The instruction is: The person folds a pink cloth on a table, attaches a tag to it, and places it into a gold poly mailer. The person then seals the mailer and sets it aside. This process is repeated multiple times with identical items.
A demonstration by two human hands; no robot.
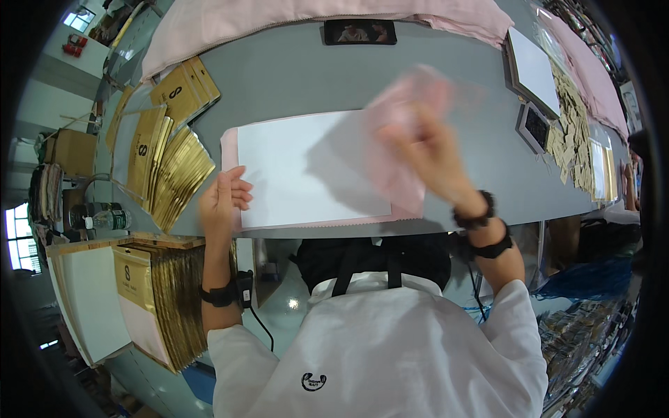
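A white rectangular board (293, 167) lies on a pink cloth (230, 153) at the table's front. The cloth shows as a strip along the board's left side and lower edge. At the left end, my left hand (226, 198) rests with fingers loosely bent and apart over the edge of the board and cloth. My right hand (425, 143), smeared by motion, is closed on the cloth's right end, which is lifted and folded over the board's right part. A shadow falls across the board beneath it. The exact grip of the right fingers is blurred.
Gold packets (167, 160) lie fanned at the left, with more upright in a box (164, 240) below. A phone (359, 33) and pink fabric (293, 17) are at the back. On the right are a white-topped stack (533, 70), a small dark device (534, 127) and beige tags (571, 132).
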